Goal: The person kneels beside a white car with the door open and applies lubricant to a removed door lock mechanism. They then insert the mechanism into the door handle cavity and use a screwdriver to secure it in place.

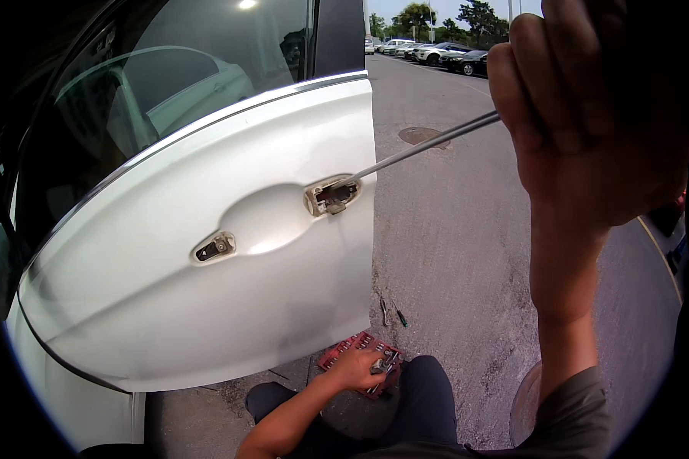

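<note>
In front of me is a white car door (283, 291) without its outer handle; two recesses show in its skin. My right hand (582, 130), raised at the upper right, is closed around the end of a long thin metal rod (429, 145); the grip end is hidden in the fist. Its far end reaches into the larger recess (333, 196), among dirty metal parts. The smaller recess (214, 249) lies to the left, with a fastener inside. Low down, my left hand (354, 369) is closed on a small metal part (379, 366) above a red tool case (366, 342).
Pliers (384, 312) and a green-handled screwdriver (400, 315) lie on the asphalt beyond the case. My knees (430, 398) are bent on either side of it. A round manhole cover (425, 137) is set in the pavement. Parked cars (436, 53) line the far side.
</note>
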`<state>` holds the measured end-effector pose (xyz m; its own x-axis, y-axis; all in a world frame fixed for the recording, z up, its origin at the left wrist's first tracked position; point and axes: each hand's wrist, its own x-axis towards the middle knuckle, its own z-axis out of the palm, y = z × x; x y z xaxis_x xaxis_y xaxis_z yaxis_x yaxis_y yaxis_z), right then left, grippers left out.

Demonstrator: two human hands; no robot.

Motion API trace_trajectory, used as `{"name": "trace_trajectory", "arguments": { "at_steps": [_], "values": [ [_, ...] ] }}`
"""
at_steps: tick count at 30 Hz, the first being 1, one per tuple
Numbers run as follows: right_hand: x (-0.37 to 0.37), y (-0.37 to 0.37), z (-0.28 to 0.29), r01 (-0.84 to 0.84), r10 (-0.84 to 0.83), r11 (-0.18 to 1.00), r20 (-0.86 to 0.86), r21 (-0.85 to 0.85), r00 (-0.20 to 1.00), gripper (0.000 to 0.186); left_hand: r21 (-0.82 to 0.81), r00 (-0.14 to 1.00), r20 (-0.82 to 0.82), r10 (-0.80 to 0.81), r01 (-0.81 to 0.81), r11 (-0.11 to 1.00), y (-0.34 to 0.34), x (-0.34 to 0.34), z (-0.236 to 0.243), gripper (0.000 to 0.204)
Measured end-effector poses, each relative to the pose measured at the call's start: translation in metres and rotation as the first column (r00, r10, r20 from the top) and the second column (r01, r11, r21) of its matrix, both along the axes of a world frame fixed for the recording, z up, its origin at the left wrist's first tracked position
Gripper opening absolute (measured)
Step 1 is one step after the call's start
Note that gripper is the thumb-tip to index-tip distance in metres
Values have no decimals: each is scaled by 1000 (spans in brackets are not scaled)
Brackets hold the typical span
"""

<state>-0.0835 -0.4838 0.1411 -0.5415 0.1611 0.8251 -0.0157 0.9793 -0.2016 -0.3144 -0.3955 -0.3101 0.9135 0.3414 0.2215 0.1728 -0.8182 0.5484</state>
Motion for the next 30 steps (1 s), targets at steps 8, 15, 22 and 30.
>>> {"name": "trace_trajectory", "arguments": {
  "at_steps": [8, 15, 22, 30],
  "values": [
    [-8, -29, -47, -64, 63, 996, 9, 61, 998, 21, -39, 992, -102, 76, -80, 996, 3, -2, -15, 46],
    [-12, -37, -64, -70, 70, 997, -22, 17, 997, 19, -109, 979, -123, 160, -173, 979, 7, -2, -10, 51],
    [-31, -34, -61, 29, -29, 999, 7, 30, 1000, 14, -134, 963, 5, 270, -267, 954, 6, -5, -22, 44],
    [-50, 34, 4, -347, 352, 934, 63, -87, 934, 16, -222, 969, -17, 245, -242, 944, 4, -3, -12, 48]
  ]
}}
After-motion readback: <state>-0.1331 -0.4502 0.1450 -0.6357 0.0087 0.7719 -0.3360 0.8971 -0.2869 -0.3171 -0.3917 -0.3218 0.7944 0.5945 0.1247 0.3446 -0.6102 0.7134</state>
